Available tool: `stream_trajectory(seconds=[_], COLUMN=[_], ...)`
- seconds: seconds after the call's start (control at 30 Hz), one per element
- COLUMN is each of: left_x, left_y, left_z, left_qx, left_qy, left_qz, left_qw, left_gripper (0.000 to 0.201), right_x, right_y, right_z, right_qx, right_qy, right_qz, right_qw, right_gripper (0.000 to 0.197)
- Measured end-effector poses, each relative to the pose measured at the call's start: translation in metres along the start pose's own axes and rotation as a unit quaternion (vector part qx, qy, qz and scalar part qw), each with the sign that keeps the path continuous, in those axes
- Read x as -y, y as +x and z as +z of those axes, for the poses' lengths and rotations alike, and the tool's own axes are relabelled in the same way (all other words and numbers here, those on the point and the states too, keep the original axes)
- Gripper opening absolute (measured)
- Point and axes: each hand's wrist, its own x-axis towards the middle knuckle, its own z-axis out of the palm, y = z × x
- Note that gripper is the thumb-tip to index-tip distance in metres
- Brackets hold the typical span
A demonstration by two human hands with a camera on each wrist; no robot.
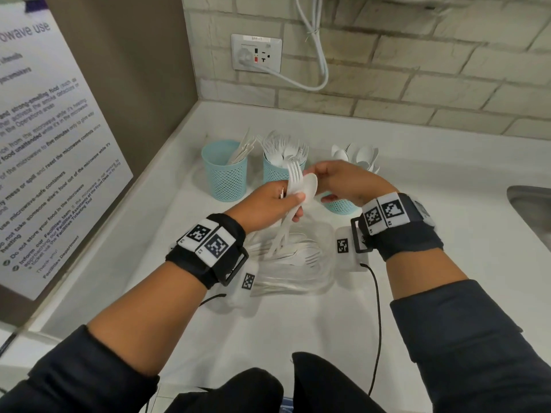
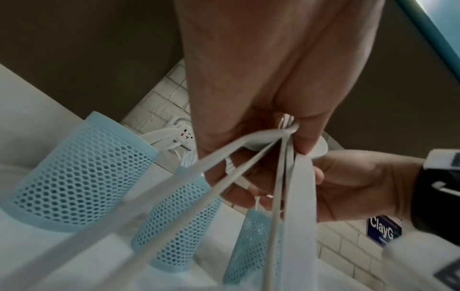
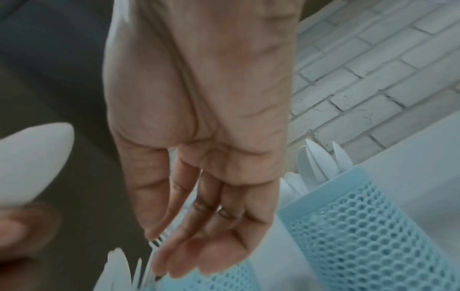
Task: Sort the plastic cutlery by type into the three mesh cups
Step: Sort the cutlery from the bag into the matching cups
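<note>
Three blue mesh cups stand in a row on the counter: the knife cup [image 1: 224, 174] on the left, the fork cup [image 1: 275, 172] in the middle, and the spoon cup [image 1: 341, 206], mostly hidden behind my right wrist. My left hand [image 1: 287, 204] grips a bundle of white cutlery [image 1: 298, 186] above them, forks with one spoon [image 3: 32, 161] in front. My right hand [image 1: 314, 173] reaches to the bundle's top. Its thumb and forefinger pinch fork tines [image 3: 158, 239] there. The handles [image 2: 298, 196] hang below my left fist [image 2: 293, 128].
A clear plastic container [image 1: 326, 278] with more forks and other cutlery lies on the white counter [image 1: 417, 180] under my hands. A sink edge [image 1: 530, 210] is at the right. A brick wall with an outlet [image 1: 256, 53] is behind, a notice panel [image 1: 44, 144] at the left.
</note>
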Motion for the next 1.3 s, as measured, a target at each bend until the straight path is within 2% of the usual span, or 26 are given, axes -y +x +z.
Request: stream_trajectory(seconds=[0.07,0.13,0.2,0.23,0.33,0.43,0.5,0.6,0.67,0.73,0.8,0.9,0.97,1.03,1.1,1.2,1.3], left_x=[-0.004,-0.008,-0.009,-0.010,-0.012,-0.015,-0.013,-0.006,-0.001,0.001,0.003,0.008,0.012,0.017,0.019,0.022,0.026], left_y=[0.002,0.004,0.007,0.008,0.012,0.013,0.014,0.016,0.018,0.018,0.019,0.017,0.014,0.011,0.009,0.008,0.009], left_z=[-0.003,-0.006,-0.009,-0.010,-0.014,-0.013,-0.013,-0.014,-0.016,-0.018,-0.018,-0.014,-0.009,-0.004,-0.002,-0.003,-0.005], left_qx=[-0.020,-0.044,-0.075,-0.090,-0.133,-0.161,-0.182,-0.212,-0.222,-0.226,-0.228,-0.219,-0.189,-0.151,-0.128,-0.111,-0.115], left_qy=[-0.020,-0.014,-0.012,-0.022,-0.051,-0.111,-0.159,-0.249,-0.313,-0.353,-0.360,-0.329,-0.303,-0.281,-0.290,-0.315,-0.353], left_qz=[-0.004,0.000,0.010,0.012,0.023,0.029,0.016,-0.009,-0.020,-0.025,-0.024,-0.030,-0.044,-0.055,-0.060,-0.083,-0.115], left_qw=[1.000,0.999,0.997,0.996,0.990,0.980,0.970,0.945,0.923,0.907,0.904,0.918,0.933,0.946,0.947,0.939,0.922], left_gripper=[0.013,0.017,0.019,0.020,0.020,0.017,0.018,0.016,0.017,0.018,0.018,0.015,0.013,0.023,0.022,0.020,0.019], right_x=[0.006,0.011,0.012,0.013,0.015,0.020,0.022,0.020,0.018,0.014,0.012,0.010,0.011,0.012,0.012,0.010,0.012], right_y=[-0.004,-0.008,-0.008,-0.007,-0.003,0.000,0.003,0.005,0.005,0.007,0.009,0.009,0.008,0.007,0.006,0.005,0.005], right_z=[-0.004,-0.005,-0.001,0.003,0.018,0.033,0.037,0.043,0.047,0.054,0.058,0.061,0.062,0.061,0.061,0.061,0.056], right_qx=[0.039,0.137,0.198,0.208,0.219,0.193,0.171,0.224,0.254,0.255,0.250,0.260,0.254,0.247,0.256,0.291,0.292], right_qy=[0.087,0.071,0.026,0.013,0.031,0.062,0.079,0.106,0.076,0.079,0.104,0.125,0.169,0.201,0.207,0.179,0.092], right_qz=[-0.018,-0.011,0.004,0.007,-0.001,-0.028,-0.045,-0.018,0.003,0.011,0.013,0.003,-0.004,-0.008,-0.006,0.013,0.043], right_qw=[0.995,0.988,0.980,0.978,0.975,0.979,0.981,0.969,0.964,0.964,0.963,0.957,0.952,0.948,0.944,0.940,0.951], right_gripper=[0.028,0.026,0.021,0.023,0.048,0.023,0.024,0.020,0.021,0.023,0.017,0.018,0.019,0.021,0.023,0.025,0.025])
